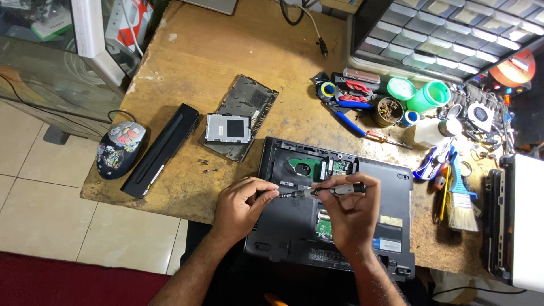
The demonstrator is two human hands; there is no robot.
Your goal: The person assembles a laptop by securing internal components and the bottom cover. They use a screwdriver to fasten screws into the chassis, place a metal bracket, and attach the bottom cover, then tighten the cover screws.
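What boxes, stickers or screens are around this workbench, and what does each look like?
Laptop: open underside up under both hands, black; a pale rectangular sticker and a white-and-blue label sit near its right front.
Box: top left beyond the bench, red and white.
Monitor: top left, only its white edge shows.
Mouse: left bench edge, black with colourful stickers.

Your right hand (350,208) covers most of the screwdriver (331,190), and your left hand (242,205) hides its tip, so you can't see what it touches on the upturned laptop (334,238). The white device (524,224) at the right is cut off by the frame edge. The small parts around the fan (481,113) are probably screws, but they are too small to tell.
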